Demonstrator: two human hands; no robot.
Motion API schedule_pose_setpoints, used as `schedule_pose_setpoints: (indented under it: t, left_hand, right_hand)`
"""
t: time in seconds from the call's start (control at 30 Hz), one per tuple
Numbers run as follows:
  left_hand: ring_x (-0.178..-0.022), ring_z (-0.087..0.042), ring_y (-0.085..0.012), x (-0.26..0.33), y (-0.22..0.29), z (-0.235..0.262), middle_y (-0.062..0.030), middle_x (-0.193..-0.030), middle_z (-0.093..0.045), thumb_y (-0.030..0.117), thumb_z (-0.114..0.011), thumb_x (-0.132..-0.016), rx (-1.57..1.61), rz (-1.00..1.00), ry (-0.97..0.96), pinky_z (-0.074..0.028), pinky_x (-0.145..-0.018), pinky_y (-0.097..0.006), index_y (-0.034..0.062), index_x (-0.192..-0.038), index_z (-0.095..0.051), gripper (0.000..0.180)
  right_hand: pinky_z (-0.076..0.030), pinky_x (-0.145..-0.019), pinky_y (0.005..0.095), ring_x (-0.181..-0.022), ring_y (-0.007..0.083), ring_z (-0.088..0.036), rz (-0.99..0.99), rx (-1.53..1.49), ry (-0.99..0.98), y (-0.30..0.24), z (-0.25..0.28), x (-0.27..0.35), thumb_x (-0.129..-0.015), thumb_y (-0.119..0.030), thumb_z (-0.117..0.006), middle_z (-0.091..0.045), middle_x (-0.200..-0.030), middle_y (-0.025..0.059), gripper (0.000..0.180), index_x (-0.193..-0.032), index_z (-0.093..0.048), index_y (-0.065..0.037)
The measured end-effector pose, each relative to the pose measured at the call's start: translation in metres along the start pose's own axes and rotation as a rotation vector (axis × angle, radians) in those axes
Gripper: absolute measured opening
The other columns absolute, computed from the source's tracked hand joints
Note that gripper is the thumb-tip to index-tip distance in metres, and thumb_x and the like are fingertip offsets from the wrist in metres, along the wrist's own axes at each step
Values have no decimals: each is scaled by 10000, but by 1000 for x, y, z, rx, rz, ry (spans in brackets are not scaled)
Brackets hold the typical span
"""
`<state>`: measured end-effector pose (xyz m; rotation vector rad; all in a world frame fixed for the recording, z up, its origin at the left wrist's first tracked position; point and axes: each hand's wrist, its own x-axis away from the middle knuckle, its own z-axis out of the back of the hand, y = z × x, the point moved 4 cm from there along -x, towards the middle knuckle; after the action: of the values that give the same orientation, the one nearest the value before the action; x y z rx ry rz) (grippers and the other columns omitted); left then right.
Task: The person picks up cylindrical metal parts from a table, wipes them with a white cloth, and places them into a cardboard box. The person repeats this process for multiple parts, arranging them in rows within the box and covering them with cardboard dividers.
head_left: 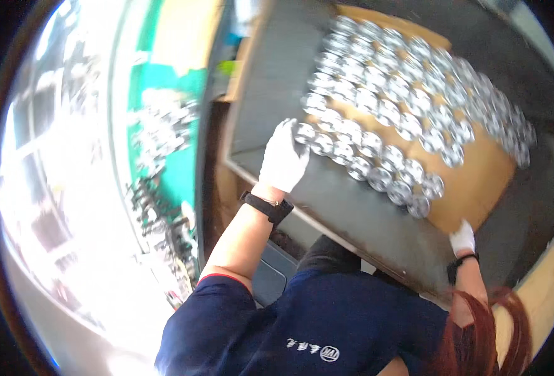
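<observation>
Many shiny, round metal parts (371, 144) stand in rows on a brown cardboard sheet (477, 194), spread over a dark tabletop. My left hand (285, 160), in a white glove, is at the front left end of the nearest row. Its fingers and thumb curve around the end metal part (304, 133). At the sheet's front right corner is my right hand (463, 239), also white-gloved and closed on the cardboard edge. The undersides of both hands are hidden.
The dark table (346, 210) has a pale raised rim along its front and left. To the left, a green surface (179, 163) carries more metal parts (161, 128), blurred and in bright glare. A light wooden board or box (540, 282) lies beyond the table's right side.
</observation>
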<state>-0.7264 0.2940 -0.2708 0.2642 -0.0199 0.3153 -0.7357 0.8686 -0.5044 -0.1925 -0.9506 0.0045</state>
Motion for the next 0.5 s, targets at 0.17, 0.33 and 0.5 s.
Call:
schedule_pose_setpoints:
  t: [0.17,0.33,0.5]
  left_hand:
    - [-1161,-588,-437,20,-117,185,-280,-1225,-614,167,-711,-852,-182,221,425,-470,-1026,-470,-45,-1281,-555,503]
    - [-1125,-617,-425,28,-314,242,-281,-1196,-629,328,-696,-839,-473,576,359,-500,-985,-477,-58,-1284,-547,608]
    - [-1060,-679,-389,-7,-379,244,-258,-1098,-704,341,-708,-817,-369,702,-12,-541,-946,-422,-5,-1087,-692,439]
  right_hand:
    - [-486,-1018,426,-1185,407,-611,19,-15,190,-5,72,3,-804,-70,-706,-637,-1253,271,550,-1319,-549,43]
    - [-495,-998,424,-1176,406,-617,181,1,422,-99,137,20,-817,-65,-719,-646,-1239,257,518,-1299,-559,35]
    - [-490,-997,451,-1173,412,-601,350,67,432,-265,141,35,-798,-96,-747,-633,-1241,250,528,-1277,-565,31]
